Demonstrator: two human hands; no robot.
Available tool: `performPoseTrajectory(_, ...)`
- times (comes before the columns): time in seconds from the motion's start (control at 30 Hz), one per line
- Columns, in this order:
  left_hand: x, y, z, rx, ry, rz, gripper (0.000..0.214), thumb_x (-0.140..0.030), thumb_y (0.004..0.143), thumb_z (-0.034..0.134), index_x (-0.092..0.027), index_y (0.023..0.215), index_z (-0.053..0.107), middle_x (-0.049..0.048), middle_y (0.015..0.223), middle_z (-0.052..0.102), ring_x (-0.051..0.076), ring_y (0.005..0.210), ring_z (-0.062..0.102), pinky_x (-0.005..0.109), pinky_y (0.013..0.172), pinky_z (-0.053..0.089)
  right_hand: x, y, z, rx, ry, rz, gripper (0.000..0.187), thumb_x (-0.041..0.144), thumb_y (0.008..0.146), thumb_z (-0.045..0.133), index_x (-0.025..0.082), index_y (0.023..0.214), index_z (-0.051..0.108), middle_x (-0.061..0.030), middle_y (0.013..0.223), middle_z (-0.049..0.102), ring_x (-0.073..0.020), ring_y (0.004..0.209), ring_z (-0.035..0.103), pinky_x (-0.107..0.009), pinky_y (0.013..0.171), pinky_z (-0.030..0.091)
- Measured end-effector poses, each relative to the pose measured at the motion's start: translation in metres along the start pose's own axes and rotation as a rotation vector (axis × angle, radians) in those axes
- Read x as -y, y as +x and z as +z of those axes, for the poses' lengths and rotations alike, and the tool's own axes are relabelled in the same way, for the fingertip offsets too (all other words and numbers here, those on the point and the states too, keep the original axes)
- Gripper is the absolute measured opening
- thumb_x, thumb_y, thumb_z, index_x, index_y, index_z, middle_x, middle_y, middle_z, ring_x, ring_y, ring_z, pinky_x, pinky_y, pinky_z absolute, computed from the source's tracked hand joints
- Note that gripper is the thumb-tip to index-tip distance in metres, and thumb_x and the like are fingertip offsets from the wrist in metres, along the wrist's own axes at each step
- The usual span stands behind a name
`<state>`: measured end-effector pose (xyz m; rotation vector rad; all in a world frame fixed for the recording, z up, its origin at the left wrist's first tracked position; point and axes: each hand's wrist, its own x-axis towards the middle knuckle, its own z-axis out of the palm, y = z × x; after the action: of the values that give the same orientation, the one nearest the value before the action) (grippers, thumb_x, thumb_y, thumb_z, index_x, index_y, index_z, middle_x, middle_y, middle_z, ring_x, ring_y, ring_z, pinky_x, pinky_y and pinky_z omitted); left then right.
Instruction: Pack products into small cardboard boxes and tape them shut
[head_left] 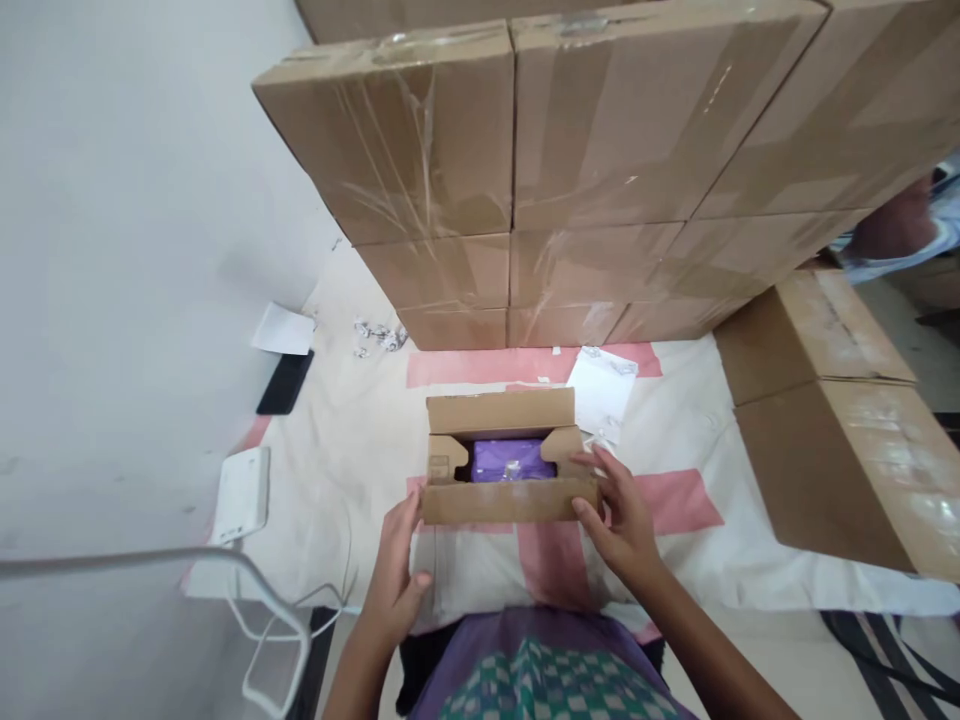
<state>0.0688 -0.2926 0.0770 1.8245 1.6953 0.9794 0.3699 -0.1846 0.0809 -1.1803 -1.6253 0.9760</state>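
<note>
A small open cardboard box (504, 500) lies on a cream and pink cloth (675, 420) on the floor in front of me. A purple packet (512, 460) sits inside it, under the raised lid. My left hand (397, 575) rests against the box's left end, fingers pressed to the cardboard. My right hand (619, 510) grips the right end, fingers curled over the side flap.
A wall of taped cardboard cartons (555, 170) rises behind the box. Two more cartons (832, 430) lie at the right. A white paper sheet (604, 390), foil scraps (379, 335), a black flat thing (285, 382) and a white device (241, 495) lie around. Another person's arm (896, 225) shows far right.
</note>
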Motion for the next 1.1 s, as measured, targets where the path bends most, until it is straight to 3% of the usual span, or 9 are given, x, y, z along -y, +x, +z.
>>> performPoseTrajectory(0.1,0.004,0.022,0.0,-0.028,0.187,-0.049,0.062,-0.041,0.103,0.045,-0.035,0.161,0.024,0.0151,0.16,0.036,0.033,0.145,0.041,0.057,0.113,0.044,0.008,0.007,0.01,0.023,0.057,0.161,0.082,0.037,0.097,0.062,0.032,0.165,0.016,-0.0171,0.161,0.041,-0.0133,0.071,0.065,-0.029,0.057,0.056)
performPoseTrajectory(0.17,0.003,0.036,0.001,-0.013,0.263,-0.057,0.062,-0.029,0.1,0.05,-0.032,0.158,0.029,0.0151,0.165,0.024,0.034,0.151,0.031,0.061,0.116,0.038,0.007,0.012,0.012,0.086,0.046,0.164,0.086,0.038,0.096,0.063,0.033,0.166,0.012,-0.0151,0.166,0.032,-0.0233,0.112,0.067,-0.04,0.088,0.061)
performPoseTrajectory(0.23,-0.001,0.045,0.0,0.003,0.275,-0.034,0.056,-0.024,0.099,0.05,-0.029,0.153,0.036,0.0141,0.17,0.013,0.035,0.155,0.021,0.064,0.119,0.033,0.005,0.016,0.011,0.107,-0.003,0.109,0.087,0.037,0.096,0.064,0.033,0.166,0.014,-0.0123,0.166,0.032,-0.0292,0.144,0.045,-0.053,0.116,0.044)
performPoseTrajectory(0.3,-0.005,0.05,-0.004,0.002,0.269,-0.013,0.047,-0.025,0.098,0.053,-0.028,0.145,0.046,0.0117,0.172,0.007,0.036,0.156,0.016,0.066,0.12,0.029,0.002,0.019,0.011,0.088,-0.028,0.045,0.085,0.035,0.096,0.063,0.034,0.165,0.013,-0.011,0.165,0.033,-0.029,0.153,0.032,-0.059,0.124,0.031)
performPoseTrajectory(0.47,-0.009,0.054,-0.016,-0.023,0.198,-0.049,0.027,-0.032,0.097,0.062,-0.026,0.123,0.061,0.0063,0.174,0.002,0.034,0.157,0.017,0.06,0.119,0.035,0.0,0.026,0.012,0.058,-0.062,-0.111,0.071,0.027,0.099,0.056,0.032,0.163,0.024,-0.0118,0.158,0.041,-0.0281,0.148,0.039,-0.058,0.122,0.034)
performPoseTrajectory(0.63,-0.009,0.061,-0.019,-0.001,0.199,0.071,0.008,-0.028,0.098,0.058,-0.023,0.103,0.054,0.0106,0.155,0.049,0.029,0.152,0.031,0.054,0.118,0.036,0.0,0.038,0.002,0.113,-0.288,-0.333,0.037,0.021,0.093,0.058,0.027,0.129,0.065,-0.0094,0.138,0.056,-0.0316,0.138,0.041,-0.062,0.116,0.037)
performPoseTrajectory(0.87,-0.023,0.067,-0.018,0.099,0.496,0.117,0.046,-0.036,0.099,0.055,-0.031,0.145,0.053,0.008,0.148,0.057,0.034,0.145,0.037,0.055,0.115,0.032,0.009,0.043,0.001,0.125,-0.357,-0.322,0.038,0.018,0.093,0.054,0.026,0.127,0.068,-0.0091,0.141,0.058,-0.0322,0.133,0.045,-0.063,0.112,0.041)
performPoseTrajectory(1.0,0.01,0.079,-0.035,0.016,0.407,0.118,0.034,-0.036,0.1,0.05,-0.028,0.131,0.063,0.009,0.136,0.062,0.029,0.132,0.05,0.049,0.112,0.039,0.006,0.03,0.005,0.099,-0.277,-0.284,0.042,0.024,0.099,0.049,0.028,0.139,0.06,-0.0102,0.148,0.051,-0.0315,0.136,0.046,-0.061,0.113,0.041)
performPoseTrajectory(1.1,0.07,0.106,-0.067,-0.275,0.419,-0.216,0.03,-0.041,0.097,0.051,-0.02,0.115,0.064,0.0098,0.112,0.065,0.025,0.11,0.061,0.041,0.103,0.047,-0.013,0.0,0.012,-0.075,-0.151,-0.2,0.049,0.034,0.104,0.038,0.028,0.152,0.045,-0.0132,0.151,0.044,-0.0333,0.138,0.046,-0.06,0.111,0.042)
